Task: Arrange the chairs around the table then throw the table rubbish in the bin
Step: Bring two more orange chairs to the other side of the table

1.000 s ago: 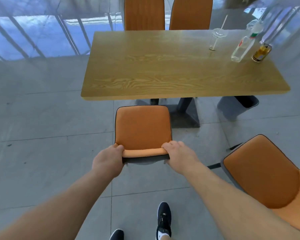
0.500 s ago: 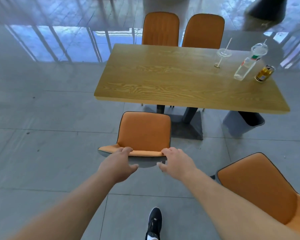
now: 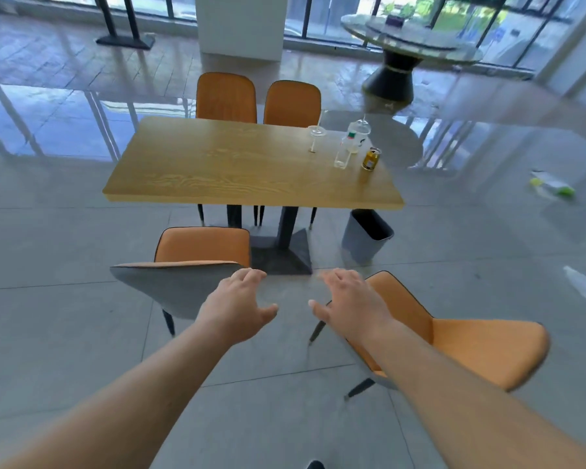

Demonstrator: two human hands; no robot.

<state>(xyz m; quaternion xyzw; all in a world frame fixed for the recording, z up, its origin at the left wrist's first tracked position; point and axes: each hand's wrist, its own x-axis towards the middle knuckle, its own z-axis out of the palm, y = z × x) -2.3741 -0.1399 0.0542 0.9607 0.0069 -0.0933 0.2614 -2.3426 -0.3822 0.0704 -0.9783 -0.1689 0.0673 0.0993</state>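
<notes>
1. Left hand (image 3: 238, 304) is out in front with the fingers spread loose, holding nothing. It sits just off the right end of the grey back of the near-left orange padded chair with dark legs (image 3: 197, 265), and I can't tell if the fingertips touch it.
2. That chair stands at the near edge of the rectangular light-wood worktop (image 3: 244, 164), toward its left end, seat facing the table but not tucked under.
3. On the far side, two more orange chairs are pushed in side by side: the far-left chair (image 3: 226, 96) and the far-right chair (image 3: 292, 102).
4. Right hand (image 3: 349, 302) is open too, fingers spread, empty, hovering over the back edge of the second near orange chair (image 3: 454, 333), which stands turned at an angle on the floor, well back from the worktop's near right corner.
5. The rubbish is all near the far right corner of the worktop: a clear plastic cup with a straw (image 3: 316, 138), a clear plastic bottle with a red and green label (image 3: 345, 150), another clear lidded cup (image 3: 358, 138) just behind it, and a small gold can (image 3: 371, 159) closest to the right edge.
6. The grey plastic bin with a dark inside (image 3: 366, 236) is on the floor under the worktop's near right corner, tilted.
7. Further right on the floor there's some blurry litter, something clear with yellow-green bits (image 3: 552, 187).
</notes>
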